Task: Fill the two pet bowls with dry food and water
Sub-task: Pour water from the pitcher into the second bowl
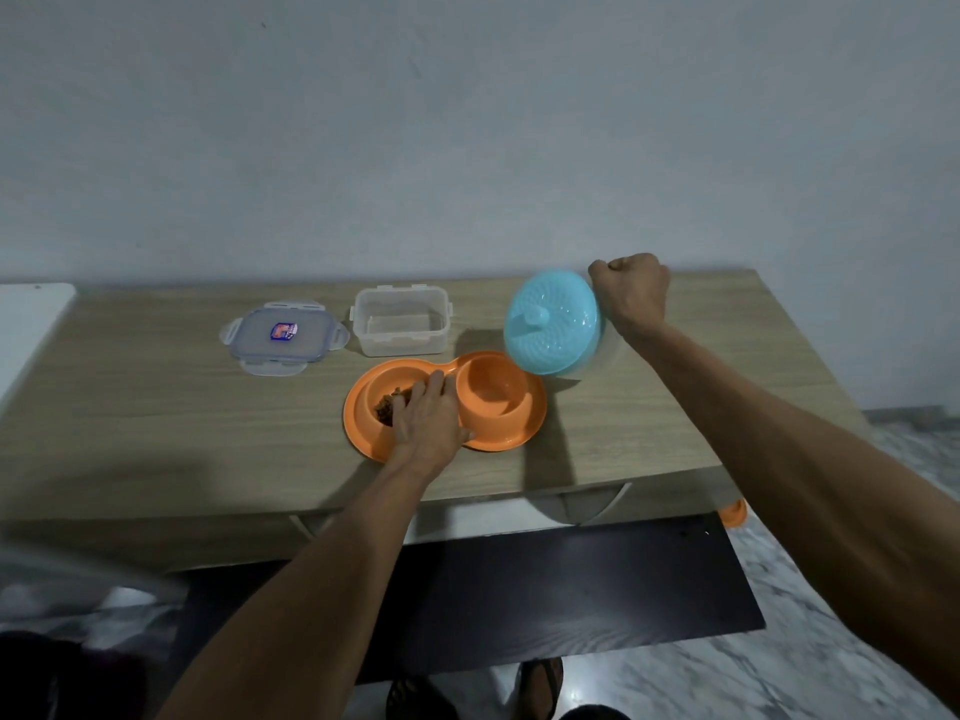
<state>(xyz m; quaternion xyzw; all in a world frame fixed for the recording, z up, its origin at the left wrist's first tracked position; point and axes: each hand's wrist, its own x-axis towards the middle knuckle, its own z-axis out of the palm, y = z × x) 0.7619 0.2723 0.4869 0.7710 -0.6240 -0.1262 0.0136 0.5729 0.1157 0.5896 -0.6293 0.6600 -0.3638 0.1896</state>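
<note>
l hand [428, 418] lies flat on the orange double pet bowl [498, 441], fingers straight & relaxed, holding nothing. palm is over the ridge btwn the two cups, fingertips reach over the l cup [370, 392]. r hand [631, 291] is a tight fist at the far side of a teal-lidded jug [553, 322], gripping it; the handle is hidden by the hand. jug body is clear. it's off the table [156, 407] & tipped so the lid faces the camera, low edge just above the r cup [491, 392]. can't tell if there's water in that cup. brown dry food [387, 405] sits in the l cup, partly under the fingers. behind the bowl a clear food box [400, 330] stands upright, open. to its left, apart, the clip lid [260, 343] lies flat w/ a small blue/red/white sticker [283, 331], writing too small to read. table is light wood, against a pale wall [467, 122].
</note>
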